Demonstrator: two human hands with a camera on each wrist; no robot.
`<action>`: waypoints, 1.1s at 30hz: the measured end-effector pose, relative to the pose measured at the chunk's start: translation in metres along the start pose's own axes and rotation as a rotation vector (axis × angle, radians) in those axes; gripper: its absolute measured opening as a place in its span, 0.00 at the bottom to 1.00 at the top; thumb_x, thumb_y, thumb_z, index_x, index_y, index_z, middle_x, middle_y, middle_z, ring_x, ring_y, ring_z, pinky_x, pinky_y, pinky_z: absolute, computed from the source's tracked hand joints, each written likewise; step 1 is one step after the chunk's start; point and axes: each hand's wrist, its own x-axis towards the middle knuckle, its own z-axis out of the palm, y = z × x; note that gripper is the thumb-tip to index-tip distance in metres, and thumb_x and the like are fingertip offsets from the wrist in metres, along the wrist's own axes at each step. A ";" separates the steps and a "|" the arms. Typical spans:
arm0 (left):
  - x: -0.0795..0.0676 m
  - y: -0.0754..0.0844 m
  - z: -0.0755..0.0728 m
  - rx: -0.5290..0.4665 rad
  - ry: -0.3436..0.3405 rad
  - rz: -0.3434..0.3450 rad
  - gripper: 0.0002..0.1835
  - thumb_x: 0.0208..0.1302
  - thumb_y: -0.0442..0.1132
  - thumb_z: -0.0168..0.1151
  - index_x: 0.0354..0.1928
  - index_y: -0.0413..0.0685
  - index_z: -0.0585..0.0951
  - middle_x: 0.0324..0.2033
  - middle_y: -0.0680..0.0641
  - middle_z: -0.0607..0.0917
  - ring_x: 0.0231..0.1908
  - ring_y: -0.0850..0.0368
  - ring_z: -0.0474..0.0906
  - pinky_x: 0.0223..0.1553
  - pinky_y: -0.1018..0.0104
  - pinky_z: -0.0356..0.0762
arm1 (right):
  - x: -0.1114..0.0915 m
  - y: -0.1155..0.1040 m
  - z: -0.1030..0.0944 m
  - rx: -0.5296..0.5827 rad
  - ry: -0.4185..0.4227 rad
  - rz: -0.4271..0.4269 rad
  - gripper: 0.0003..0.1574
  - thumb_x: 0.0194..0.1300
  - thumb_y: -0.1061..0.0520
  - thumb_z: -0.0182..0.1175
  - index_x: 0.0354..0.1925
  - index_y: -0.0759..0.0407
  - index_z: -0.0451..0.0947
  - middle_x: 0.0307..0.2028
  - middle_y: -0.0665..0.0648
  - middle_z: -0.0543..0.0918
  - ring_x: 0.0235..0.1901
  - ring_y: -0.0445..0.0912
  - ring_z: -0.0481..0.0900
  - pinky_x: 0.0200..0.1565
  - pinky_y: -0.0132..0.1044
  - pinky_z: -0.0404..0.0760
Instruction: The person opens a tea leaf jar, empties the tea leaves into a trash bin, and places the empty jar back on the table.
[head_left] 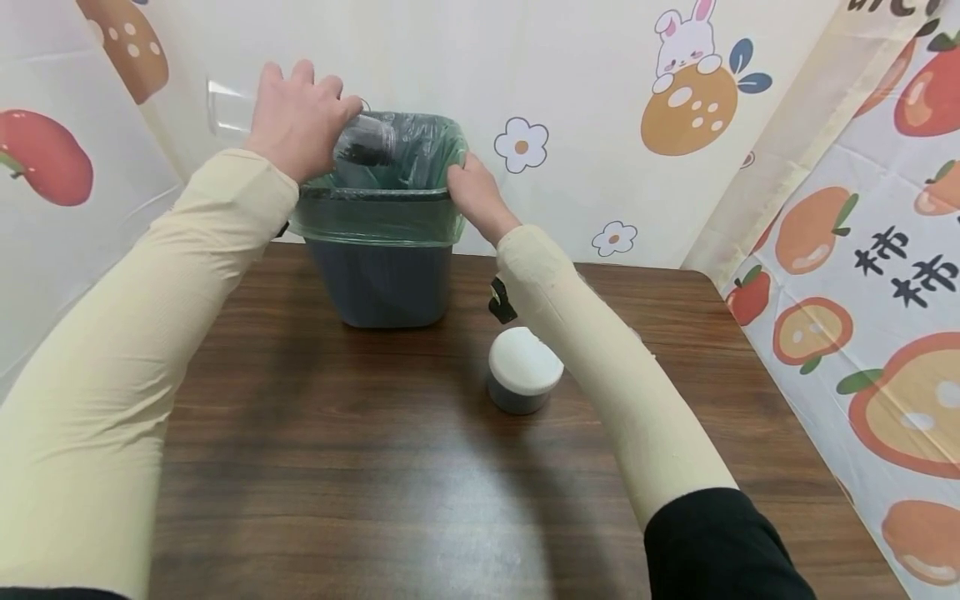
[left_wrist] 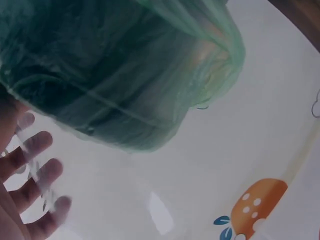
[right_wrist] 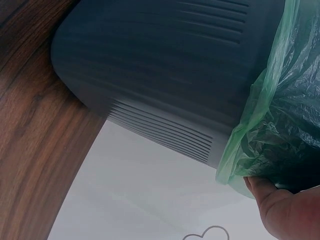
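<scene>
A dark grey trash bin (head_left: 378, 283) stands at the table's back edge, lined with a green plastic bag (head_left: 375, 218) folded over its rim. My left hand (head_left: 303, 125) grips a clear cylindrical container (head_left: 227, 110) from above. It is tipped on its side, with its right end over the bin's mouth and dark matter (head_left: 365, 148) showing at that end. In the left wrist view, the fingers (left_wrist: 44, 172) curve round the clear wall. My right hand (head_left: 480, 196) holds the bin's right rim together with the bag, its thumb on the bag's edge in the right wrist view.
A small round piece (head_left: 525, 368), white on top and grey below, sits on the brown wooden table (head_left: 360, 467) beside my right forearm. Printed curtains (head_left: 570, 100) hang close behind the bin and along both sides of the table.
</scene>
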 end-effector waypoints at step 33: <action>0.001 -0.003 0.003 -0.009 0.063 0.041 0.19 0.52 0.22 0.55 0.48 0.37 0.69 0.38 0.33 0.69 0.43 0.32 0.62 0.35 0.39 0.67 | 0.003 0.002 0.001 0.004 0.004 0.006 0.29 0.73 0.53 0.31 0.67 0.57 0.59 0.62 0.57 0.68 0.57 0.43 0.67 0.60 0.36 0.66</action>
